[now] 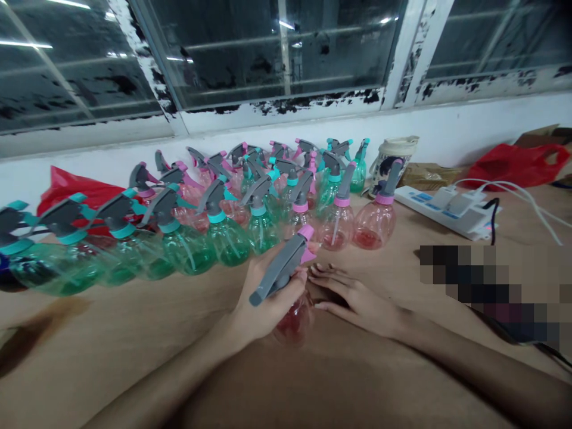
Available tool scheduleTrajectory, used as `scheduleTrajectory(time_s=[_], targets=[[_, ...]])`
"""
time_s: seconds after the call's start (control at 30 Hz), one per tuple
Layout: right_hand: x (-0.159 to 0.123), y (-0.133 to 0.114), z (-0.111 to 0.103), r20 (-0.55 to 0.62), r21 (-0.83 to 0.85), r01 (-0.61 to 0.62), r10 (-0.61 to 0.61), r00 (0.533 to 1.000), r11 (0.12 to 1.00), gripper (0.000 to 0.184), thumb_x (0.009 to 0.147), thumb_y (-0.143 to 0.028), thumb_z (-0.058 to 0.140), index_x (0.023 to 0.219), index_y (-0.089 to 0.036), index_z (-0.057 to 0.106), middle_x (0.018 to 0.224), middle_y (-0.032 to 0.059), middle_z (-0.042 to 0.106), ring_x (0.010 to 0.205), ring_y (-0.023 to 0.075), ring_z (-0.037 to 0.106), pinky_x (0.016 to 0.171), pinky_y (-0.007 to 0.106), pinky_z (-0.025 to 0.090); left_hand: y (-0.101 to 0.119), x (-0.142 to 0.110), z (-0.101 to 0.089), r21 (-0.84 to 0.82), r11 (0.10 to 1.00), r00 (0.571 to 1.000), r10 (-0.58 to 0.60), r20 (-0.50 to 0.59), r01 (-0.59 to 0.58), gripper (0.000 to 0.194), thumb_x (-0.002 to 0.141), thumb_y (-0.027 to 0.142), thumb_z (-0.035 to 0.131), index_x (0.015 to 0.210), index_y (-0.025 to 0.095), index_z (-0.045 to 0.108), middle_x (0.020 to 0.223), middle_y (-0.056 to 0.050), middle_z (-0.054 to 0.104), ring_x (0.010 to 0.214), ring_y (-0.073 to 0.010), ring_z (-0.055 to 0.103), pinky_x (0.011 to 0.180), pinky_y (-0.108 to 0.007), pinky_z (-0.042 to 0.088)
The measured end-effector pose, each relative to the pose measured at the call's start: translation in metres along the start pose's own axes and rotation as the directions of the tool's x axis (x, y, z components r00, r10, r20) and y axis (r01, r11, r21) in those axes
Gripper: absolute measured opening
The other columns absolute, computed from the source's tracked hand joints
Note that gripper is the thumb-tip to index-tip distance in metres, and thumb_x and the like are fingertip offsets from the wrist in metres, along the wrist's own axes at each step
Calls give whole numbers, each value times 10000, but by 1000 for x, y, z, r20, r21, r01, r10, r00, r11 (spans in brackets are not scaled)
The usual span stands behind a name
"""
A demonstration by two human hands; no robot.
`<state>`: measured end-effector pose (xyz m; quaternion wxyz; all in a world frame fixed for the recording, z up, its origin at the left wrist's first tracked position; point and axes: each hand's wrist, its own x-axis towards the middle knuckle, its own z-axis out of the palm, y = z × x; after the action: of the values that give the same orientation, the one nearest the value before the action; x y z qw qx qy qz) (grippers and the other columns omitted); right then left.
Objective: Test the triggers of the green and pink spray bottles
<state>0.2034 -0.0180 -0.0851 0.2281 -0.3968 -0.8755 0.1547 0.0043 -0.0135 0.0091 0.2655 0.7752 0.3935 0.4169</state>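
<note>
Pink-tinted, the spray bottle (292, 325) is before me at the bench (179, 313), my left hand (263, 295) wrapped round its neck, apparently to steady it. My right hand (357, 298) lies beside it, loosely spread; other bottles (230, 243) stand grouped beyond, presumably leaving working room.

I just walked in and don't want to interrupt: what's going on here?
A person's left hand grips a pink spray bottle near its top. The right hand is close beside it at the table, holding nothing that shows. Beyond them stand green spray bottles and more pink bottles.
</note>
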Motion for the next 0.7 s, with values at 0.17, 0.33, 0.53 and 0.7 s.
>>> scheduleTrajectory(time_s=[0.17,0.33,0.53,0.7], targets=[[1,-16,-15,-31,144,-29,33,999,989,532,850,-444,465,1328,-246,343,1326,74,456,1220,209,406,1018,447,328,-4,0,0,21,1000,998,-5,56,4,45,767,232,480,767,213,521,680,13,579,590,-127,564,574,-258,480],[-2,-38,-35,-48,221,-35,47,998,975,509,847,-446,467,1309,-261,360,1309,61,476,1159,224,470,968,442,382,-8,-1,2,-15,999,997,-43,65,44,96,793,284,495,803,202,545,701,5,606,629,-134,590,630,-276,500],[-9,-64,-37,-83,317,-59,90,993,947,853,635,-597,628,1323,-219,295,1224,106,522,1050,284,532,859,441,460,6,-2,22,-35,998,998,-50,33,51,98,793,287,510,829,206,554,726,2,603,667,-151,593,638,-297,507],[-21,-70,-34,-220,289,-99,167,961,952,849,600,-594,654,1257,-164,332,1155,127,533,1037,281,520,858,420,452,35,2,46,-96,995,998,-13,62,19,229,803,228,519,1031,226,523,855,-13,630,824,-162,614,766,-314,509]])
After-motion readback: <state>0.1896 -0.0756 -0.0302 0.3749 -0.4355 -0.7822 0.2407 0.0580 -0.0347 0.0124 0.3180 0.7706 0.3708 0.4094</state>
